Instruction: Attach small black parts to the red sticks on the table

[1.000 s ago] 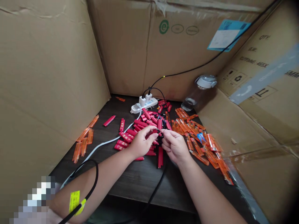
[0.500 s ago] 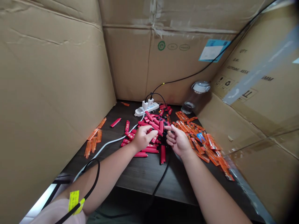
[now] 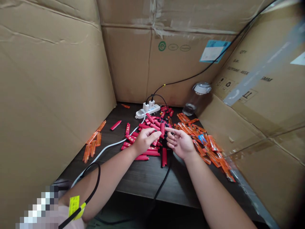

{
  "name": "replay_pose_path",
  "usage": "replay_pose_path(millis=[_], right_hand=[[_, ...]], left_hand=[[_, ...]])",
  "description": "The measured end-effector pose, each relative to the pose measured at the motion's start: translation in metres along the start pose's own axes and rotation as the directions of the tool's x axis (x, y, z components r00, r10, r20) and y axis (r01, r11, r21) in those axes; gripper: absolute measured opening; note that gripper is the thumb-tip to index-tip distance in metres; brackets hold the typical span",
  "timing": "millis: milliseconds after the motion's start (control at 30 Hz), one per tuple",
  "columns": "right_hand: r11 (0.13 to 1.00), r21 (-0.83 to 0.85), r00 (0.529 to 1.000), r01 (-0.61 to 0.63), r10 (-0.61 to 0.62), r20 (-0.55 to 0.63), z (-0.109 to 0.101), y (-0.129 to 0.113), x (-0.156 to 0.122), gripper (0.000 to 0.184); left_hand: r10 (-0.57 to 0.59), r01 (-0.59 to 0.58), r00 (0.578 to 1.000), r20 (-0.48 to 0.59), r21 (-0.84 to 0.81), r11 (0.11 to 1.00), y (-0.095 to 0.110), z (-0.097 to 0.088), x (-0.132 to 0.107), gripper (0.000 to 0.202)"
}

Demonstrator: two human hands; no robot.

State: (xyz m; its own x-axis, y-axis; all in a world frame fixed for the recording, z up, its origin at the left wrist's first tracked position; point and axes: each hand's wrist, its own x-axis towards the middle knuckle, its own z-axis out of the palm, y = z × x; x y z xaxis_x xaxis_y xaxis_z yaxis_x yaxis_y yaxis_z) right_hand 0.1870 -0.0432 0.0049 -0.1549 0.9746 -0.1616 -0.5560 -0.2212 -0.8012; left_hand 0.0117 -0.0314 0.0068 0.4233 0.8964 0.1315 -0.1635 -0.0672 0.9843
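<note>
My left hand [image 3: 145, 140] is closed over the middle of a heap of red lighter-shaped cases [image 3: 152, 153], its thumb pressed toward its bent fingers. What it pinches, if anything, cannot be made out. Beside the thumb tip, an upright red case [image 3: 162, 129] stands between my two hands. My right hand [image 3: 180, 142] is at the right of the heap, fingers curled and index finger reaching to that case's edge. Whether this hand grips something small is unclear. Dark small parts lie behind it, mostly hidden. Another red case [image 3: 164, 157] lies just below the hands.
Orange translucent pieces [image 3: 212, 154] are piled on the right, with several more [image 3: 91, 148] on the left. A white power strip [image 3: 148, 111] and a clear bottle [image 3: 193, 101] stand behind. A white cable [image 3: 108, 146] crosses the dark table [image 3: 133, 178]. Cardboard walls [image 3: 128, 63] enclose it.
The view has shifted slightly, so the scene sits a little further left. My left thumb has come closer to the upright red case, and my right index fingertip now meets its edge.
</note>
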Motion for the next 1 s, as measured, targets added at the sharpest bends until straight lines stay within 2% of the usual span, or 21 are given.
replay_pose_path(millis=[167, 300, 433, 567, 733, 1000], right_hand=[[0.999, 0.019, 0.997, 0.030, -0.031, 0.067, 0.004, -0.003, -0.005, 0.026], [0.997, 0.037, 0.993, 0.073, -0.076, 0.086, 0.006, -0.003, -0.007, 0.025], [0.994, -0.021, 0.992, 0.110, -0.109, 0.069, 0.006, -0.001, -0.009, 0.019], [0.994, -0.049, 0.992, 0.102, -0.097, 0.086, 0.007, 0.001, -0.010, 0.023], [0.985, -0.100, 0.988, 0.139, -0.131, 0.082, 0.010, 0.002, -0.012, 0.027], [0.966, -0.165, 0.973, 0.199, -0.176, 0.147, 0.009, 0.005, -0.012, 0.024]], left_hand=[[-0.139, 0.151, 0.986, 0.088, -0.151, 0.977, 0.001, 0.002, 0.001, 0.044], [-0.269, 0.304, 0.949, 0.167, -0.248, 0.920, 0.001, 0.000, 0.001, 0.049], [-0.311, 0.395, 0.906, 0.287, -0.312, 0.864, 0.000, -0.001, 0.001, 0.054], [-0.302, 0.404, 0.895, 0.329, -0.309, 0.861, -0.001, 0.000, 0.000, 0.055], [-0.301, 0.393, 0.902, 0.310, -0.298, 0.870, -0.003, 0.001, 0.000, 0.053], [-0.297, 0.376, 0.912, 0.282, -0.288, 0.881, -0.004, 0.000, 0.000, 0.052]])
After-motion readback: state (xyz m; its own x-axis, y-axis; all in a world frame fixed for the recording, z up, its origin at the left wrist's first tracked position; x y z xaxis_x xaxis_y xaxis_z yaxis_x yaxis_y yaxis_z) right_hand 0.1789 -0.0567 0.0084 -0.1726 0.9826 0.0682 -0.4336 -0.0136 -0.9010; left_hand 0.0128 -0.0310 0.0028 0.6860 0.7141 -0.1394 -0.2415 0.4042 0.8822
